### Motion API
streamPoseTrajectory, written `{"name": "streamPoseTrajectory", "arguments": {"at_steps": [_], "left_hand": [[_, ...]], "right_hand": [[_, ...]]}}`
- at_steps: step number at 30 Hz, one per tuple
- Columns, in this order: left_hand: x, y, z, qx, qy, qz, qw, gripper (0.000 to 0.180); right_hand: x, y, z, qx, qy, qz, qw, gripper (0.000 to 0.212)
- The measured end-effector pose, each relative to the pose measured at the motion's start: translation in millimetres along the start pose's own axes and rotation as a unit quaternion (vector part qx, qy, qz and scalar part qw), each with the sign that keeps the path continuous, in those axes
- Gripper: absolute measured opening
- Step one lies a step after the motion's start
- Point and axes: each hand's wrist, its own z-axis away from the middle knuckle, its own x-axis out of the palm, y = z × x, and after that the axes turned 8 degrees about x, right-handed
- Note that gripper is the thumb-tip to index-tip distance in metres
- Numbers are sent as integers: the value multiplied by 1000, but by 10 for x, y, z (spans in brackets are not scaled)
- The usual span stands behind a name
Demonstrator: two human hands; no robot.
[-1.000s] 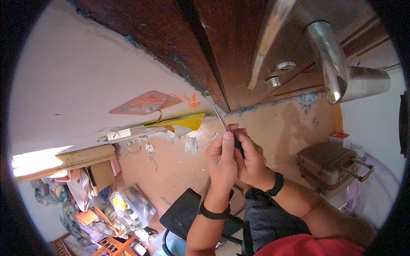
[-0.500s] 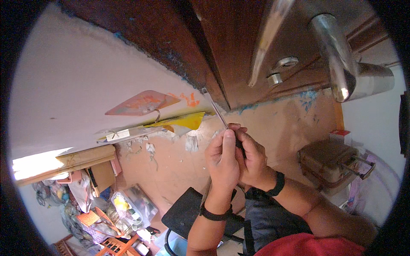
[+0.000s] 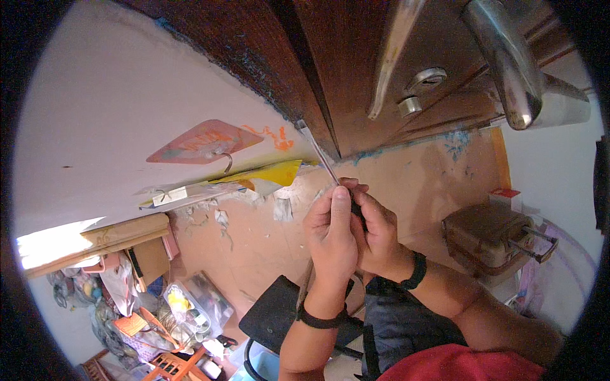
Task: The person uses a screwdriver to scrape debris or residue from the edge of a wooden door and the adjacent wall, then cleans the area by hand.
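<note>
My left hand [image 3: 333,232] and my right hand [image 3: 377,223] are both closed around a slim chisel-like metal tool [image 3: 323,156], the left thumb lying along it. A dark handle shows partly between my palms; the rest is hidden by my fingers. The flat tip points up and away, at the seam where the pale wall [image 3: 114,95] meets the brown wooden door frame [image 3: 254,70]. Whether it touches the wood I cannot tell. Rough blue residue runs along that seam and along the lower edge of the wood.
A metal door handle [image 3: 505,70] and lock cylinder [image 3: 432,77] stick out at upper right. A pink diamond-shaped plaque [image 3: 206,141] with a hook is on the wall. A brown suitcase [image 3: 486,235] stands right, a black seat [image 3: 273,311] near me. Bags and plastic tubs [image 3: 187,308] crowd the lower left.
The tool tip has shifted slightly up and left along the wood's edge. Both hands keep the same grip, and the view has moved a little.
</note>
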Motion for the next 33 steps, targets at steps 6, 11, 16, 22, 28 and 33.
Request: {"name": "streamPoseTrajectory", "arguments": {"at_steps": [6, 11, 16, 22, 28, 33], "left_hand": [[14, 2, -4, 7, -2, 8, 1000, 29], [-2, 7, -5, 8, -2, -16, 1000, 28], [11, -2, -3, 1, 9, -20, 1000, 27], [14, 63, 22, -7, 15, -5, 1000, 26], [15, -6, 2, 1, 13, 0, 1000, 26], [16, 19, -24, 0, 4, 10, 1000, 26]], "right_hand": [[-4, 58, 45, 10, -4, 12, 1000, 37], [9, 35, -2, -14, 11, -5, 1000, 32], [17, 84, 19, -1, 12, -14, 1000, 32], [26, 78, 36, 8, 0, 3, 1000, 32], [-7, 102, 21, 4, -9, -14, 1000, 32], [-21, 12, -47, -14, 1, -19, 1000, 32]]}}
